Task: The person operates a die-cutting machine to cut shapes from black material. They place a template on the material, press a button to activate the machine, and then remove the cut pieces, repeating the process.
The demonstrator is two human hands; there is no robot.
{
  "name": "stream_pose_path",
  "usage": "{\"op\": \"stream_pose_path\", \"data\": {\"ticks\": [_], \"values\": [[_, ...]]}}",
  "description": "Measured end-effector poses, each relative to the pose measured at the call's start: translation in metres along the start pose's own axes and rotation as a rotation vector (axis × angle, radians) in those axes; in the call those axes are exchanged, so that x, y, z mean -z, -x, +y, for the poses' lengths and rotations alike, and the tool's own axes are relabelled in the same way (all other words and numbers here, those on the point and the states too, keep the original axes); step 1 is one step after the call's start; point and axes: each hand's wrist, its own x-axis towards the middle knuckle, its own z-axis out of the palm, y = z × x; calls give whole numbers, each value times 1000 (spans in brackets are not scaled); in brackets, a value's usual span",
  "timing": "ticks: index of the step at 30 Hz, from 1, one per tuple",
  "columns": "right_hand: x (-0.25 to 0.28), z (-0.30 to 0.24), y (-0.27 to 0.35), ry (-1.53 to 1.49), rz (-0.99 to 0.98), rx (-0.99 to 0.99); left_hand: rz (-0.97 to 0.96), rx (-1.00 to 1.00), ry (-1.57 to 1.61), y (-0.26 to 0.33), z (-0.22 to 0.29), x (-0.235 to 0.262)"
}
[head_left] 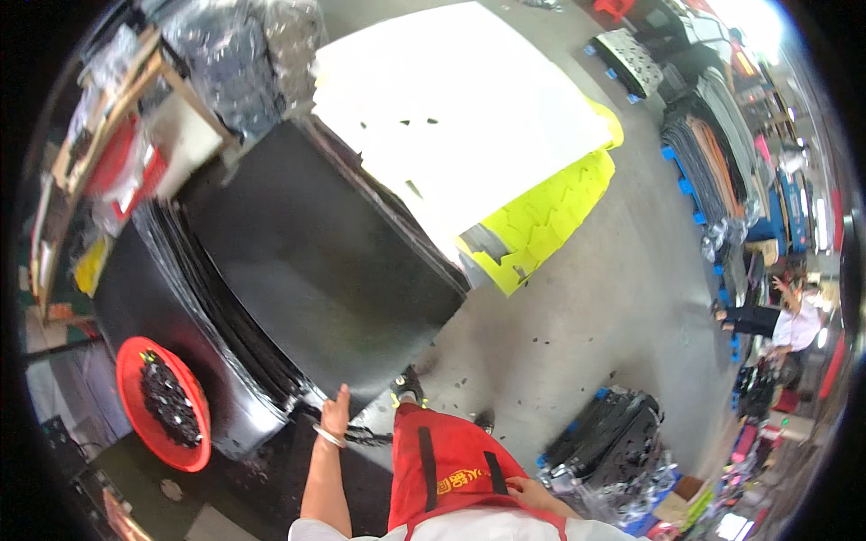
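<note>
My left hand [336, 415], with a light bangle [329, 436] at the wrist, is raised at the near corner of a stack of large black sheets [316, 243]. Its fingers are stretched out and nothing shows in them; whether they touch the sheet's edge I cannot tell. My right hand [530, 494] rests low against the side of my red apron [442, 469], its fingers loosely apart and holding nothing that I can see. Beside the black stack, a red basin [200, 408] full of small black pieces sits on another black-topped stack [153, 288].
White sheets [469, 108] over bright yellow ones [559, 212] lie beyond the black stack. Black bundles [609, 442] stand on the floor at right. Further right are sheet stacks on blue pallets [708, 144] and another person [794, 325]. A wooden frame [117, 99] stands far left.
</note>
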Motion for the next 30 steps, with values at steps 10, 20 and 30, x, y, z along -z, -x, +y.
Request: {"op": "stream_pose_path", "data": {"ticks": [10, 20, 30], "values": [[4, 2, 12, -1121, -141, 523, -376, -451, -85, 252, 103, -34], [39, -11, 115, -1074, 171, 1024, -433, -386, 320, 451, 45, -38], [-51, -102, 165, -535, -661, 1278, 750, -929, 521, 574, -87, 26]]}}
